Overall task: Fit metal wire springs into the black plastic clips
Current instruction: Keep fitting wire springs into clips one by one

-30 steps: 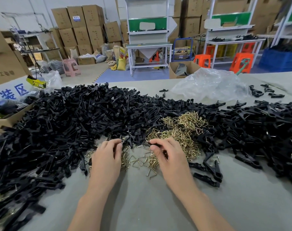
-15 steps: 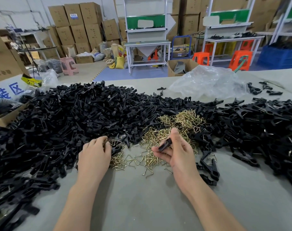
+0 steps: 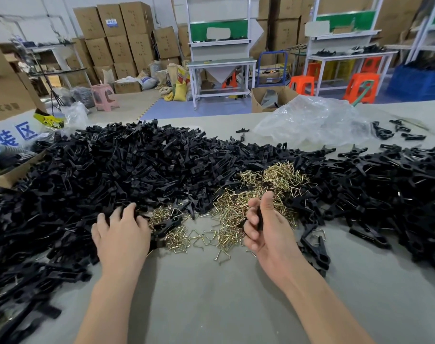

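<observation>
Left hand [image 3: 122,234] palm down, fingers spread forward. Right hand [image 3: 271,232] on edge, thumb up, fingers curled round black clip [image 3: 259,218].

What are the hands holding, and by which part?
The right hand pinches a black clip by its middle. The left hand rests on the clip pile, gripping nothing visible.

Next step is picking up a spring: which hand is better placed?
Left, likely. The left hand lies open on the black clip pile, with loose springs right beside its fingers. The right hand is busy gripping a black clip.
</observation>
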A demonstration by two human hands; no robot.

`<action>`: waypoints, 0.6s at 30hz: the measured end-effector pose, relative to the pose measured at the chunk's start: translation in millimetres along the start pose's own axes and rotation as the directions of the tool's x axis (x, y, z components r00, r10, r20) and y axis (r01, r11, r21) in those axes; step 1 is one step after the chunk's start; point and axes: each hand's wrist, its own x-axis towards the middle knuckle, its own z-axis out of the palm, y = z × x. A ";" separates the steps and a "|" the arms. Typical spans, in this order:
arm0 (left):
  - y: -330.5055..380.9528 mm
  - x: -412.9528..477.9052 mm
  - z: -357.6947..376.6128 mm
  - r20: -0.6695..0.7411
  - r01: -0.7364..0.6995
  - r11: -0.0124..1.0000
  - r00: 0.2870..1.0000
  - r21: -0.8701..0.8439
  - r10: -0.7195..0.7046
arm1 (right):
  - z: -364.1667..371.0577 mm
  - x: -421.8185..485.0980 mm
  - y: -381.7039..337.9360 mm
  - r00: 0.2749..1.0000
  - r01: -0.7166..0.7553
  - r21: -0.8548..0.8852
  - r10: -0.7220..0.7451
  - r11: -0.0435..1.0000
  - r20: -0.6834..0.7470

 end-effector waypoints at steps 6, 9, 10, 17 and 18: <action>0.0 -1.4 1.7 -0.038 -0.031 0.999 0.999 -0.043 0.029 | 3.4 3.4 6.9 0.995 -0.040 -0.014 0.041 0.999 0.088; -1.4 0.1 0.9 -0.065 -0.064 0.979 0.996 -0.193 0.052 | 4.4 4.0 9.3 0.992 -0.032 -0.086 0.043 0.996 0.120; -1.3 0.2 1.0 -0.064 -0.066 0.966 0.997 -0.251 0.051 | 4.3 3.8 9.7 0.991 -0.030 -0.108 0.043 0.994 0.127; -0.8 -0.2 -1.5 -0.051 0.010 0.893 0.998 -0.450 -0.037 | 0.9 2.4 11.1 0.988 0.015 -0.180 0.013 0.983 0.155; 0.4 -0.1 -2.8 -0.049 0.036 0.863 0.996 -0.504 -0.070 | 0.9 2.6 11.2 0.988 0.015 -0.179 0.013 0.984 0.156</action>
